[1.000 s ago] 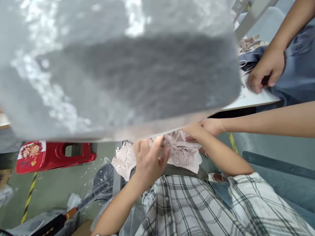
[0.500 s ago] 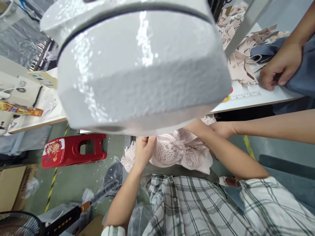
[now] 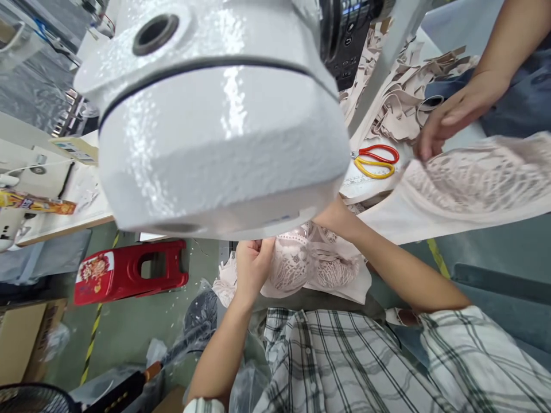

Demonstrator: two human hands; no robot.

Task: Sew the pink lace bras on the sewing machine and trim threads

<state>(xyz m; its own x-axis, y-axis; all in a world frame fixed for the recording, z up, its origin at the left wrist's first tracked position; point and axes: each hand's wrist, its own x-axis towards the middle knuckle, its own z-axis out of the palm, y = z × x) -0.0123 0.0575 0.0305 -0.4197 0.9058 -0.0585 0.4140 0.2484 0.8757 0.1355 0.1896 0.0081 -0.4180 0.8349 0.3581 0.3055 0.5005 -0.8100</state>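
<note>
A pale pink lace bra [image 3: 293, 267] lies across the space in front of my checked shirt, below a large white machine head [image 3: 224, 155]. My left hand [image 3: 253, 265] pinches the bra's edge at its left cup, thumb against curled fingers. On the other side, my right hand [image 3: 334, 217] reaches in over the bra's upper part. Its fingers are hidden behind the machine head, so their grip does not show. At the right, a co-worker's hand [image 3: 451, 117] is at the top edge of another lace bra [image 3: 486, 180], which stretches toward my right forearm.
Scissors with red and yellow handles [image 3: 376, 162] lie on the white table, near a heap of beige fabric pieces [image 3: 400, 109]. A red plastic stool [image 3: 129, 271] is on the floor at left. A black fan [image 3: 34, 398] fills the lower left corner.
The co-worker's resting hand has lifted and a second lace bra has come up at the right. The scissors now show fully as the view shifted. My hands stay nearly in place.
</note>
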